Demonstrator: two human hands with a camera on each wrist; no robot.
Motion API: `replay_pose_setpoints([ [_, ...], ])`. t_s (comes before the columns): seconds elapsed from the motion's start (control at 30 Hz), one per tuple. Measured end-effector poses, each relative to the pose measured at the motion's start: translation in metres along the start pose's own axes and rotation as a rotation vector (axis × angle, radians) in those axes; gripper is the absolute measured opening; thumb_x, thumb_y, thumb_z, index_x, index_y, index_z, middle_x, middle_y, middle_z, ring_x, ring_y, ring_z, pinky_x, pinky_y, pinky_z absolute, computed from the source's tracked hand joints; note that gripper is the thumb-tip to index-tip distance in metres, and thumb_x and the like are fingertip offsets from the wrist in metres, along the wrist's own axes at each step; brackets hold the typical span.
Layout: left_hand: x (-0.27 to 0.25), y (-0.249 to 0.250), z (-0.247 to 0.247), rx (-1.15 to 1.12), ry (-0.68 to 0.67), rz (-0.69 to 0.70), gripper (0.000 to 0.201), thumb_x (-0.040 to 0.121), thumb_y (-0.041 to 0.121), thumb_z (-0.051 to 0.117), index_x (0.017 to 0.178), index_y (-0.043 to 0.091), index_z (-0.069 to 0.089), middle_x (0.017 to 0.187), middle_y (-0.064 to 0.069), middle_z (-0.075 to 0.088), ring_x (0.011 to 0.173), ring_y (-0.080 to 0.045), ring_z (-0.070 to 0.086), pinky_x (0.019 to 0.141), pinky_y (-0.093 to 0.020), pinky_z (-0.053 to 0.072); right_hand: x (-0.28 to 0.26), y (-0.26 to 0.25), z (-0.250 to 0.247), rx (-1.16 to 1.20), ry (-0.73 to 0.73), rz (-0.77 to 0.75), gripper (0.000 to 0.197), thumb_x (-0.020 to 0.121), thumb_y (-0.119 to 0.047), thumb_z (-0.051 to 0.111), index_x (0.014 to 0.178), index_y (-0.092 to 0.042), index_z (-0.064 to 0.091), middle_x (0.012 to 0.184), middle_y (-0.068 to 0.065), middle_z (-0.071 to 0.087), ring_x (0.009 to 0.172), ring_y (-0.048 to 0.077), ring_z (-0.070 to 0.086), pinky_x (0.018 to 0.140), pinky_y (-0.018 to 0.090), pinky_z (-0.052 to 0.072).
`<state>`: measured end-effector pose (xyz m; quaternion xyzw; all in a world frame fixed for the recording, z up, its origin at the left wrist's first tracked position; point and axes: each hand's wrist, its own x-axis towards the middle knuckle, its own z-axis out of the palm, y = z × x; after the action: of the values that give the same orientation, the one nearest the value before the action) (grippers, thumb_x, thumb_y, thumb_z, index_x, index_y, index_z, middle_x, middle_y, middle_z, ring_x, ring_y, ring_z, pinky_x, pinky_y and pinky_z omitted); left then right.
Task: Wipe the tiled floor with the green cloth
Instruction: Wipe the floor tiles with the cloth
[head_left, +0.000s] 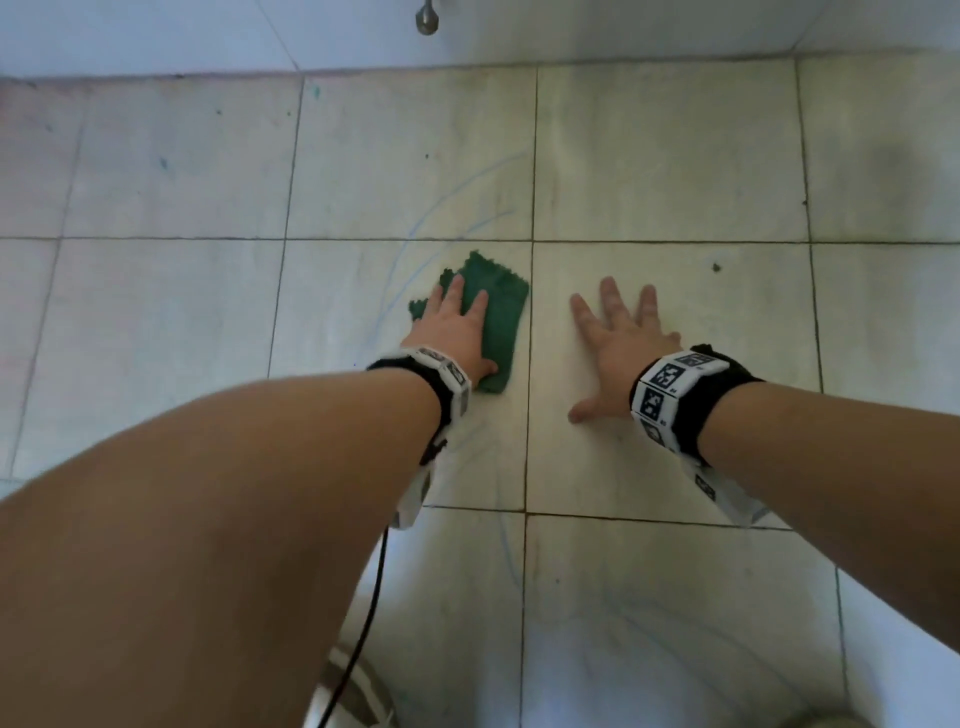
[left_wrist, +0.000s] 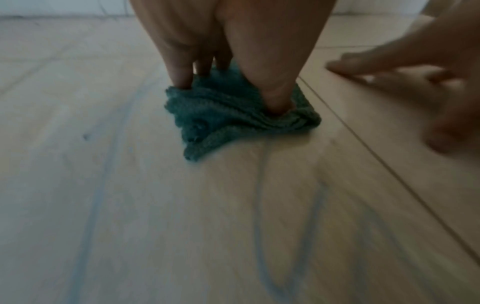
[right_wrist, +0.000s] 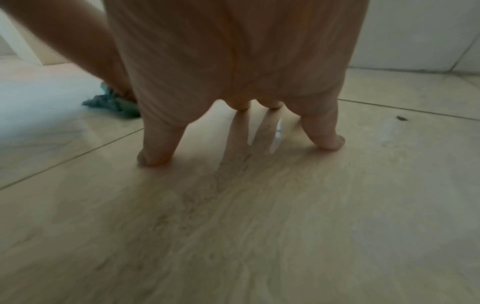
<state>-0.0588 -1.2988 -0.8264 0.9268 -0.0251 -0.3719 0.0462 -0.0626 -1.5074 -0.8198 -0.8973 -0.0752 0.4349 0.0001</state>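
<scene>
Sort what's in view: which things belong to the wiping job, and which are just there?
Job: green cloth under left hand; tiled floor; blue marks.
Just there: right hand flat on floor; black cable; metal fitting.

1 green cloth (head_left: 493, 317), 2 hands — left (head_left: 457, 332), right (head_left: 621, 343) — 2 wristbands (head_left: 675, 395), 1 dark speck (head_left: 716, 267).
</scene>
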Motion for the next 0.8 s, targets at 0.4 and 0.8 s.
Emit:
replay_pose_setpoints([
  [0.4,0.016,0.049,-0.014,0.068,-0.083,0.136,0.095,0.092,0.035,0.067,0.158,0.024,-0.001,0.162,0.007,-0.024,0.149,-0.036,-0.016,0.117,-0.063,0.017,0.015,-0.007,-0.019,-0.035,-0.075,0.011,0.156,0.052,-0.063,0.089,0.146,-0.041,-0.034,0.150,0.000,-0.049,0.139,0.050,-0.034,0.109,0.076,0.015],
  [0.8,0.100,0.021,-0.082,-0.067,0.029,0.015,0.101,0.090,0.042,0.067,0.158,0.019,-0.004,0.164,-0.002,-0.017,0.151,-0.032,-0.012,0.121,-0.055,0.011,0.034,-0.011,-0.047,0.023,-0.118,0.066,0.156,0.053,-0.055,0.092,0.143,-0.045,-0.036,0.144,-0.002,-0.055,0.136,0.052,-0.037,0.106,0.078,0.019],
])
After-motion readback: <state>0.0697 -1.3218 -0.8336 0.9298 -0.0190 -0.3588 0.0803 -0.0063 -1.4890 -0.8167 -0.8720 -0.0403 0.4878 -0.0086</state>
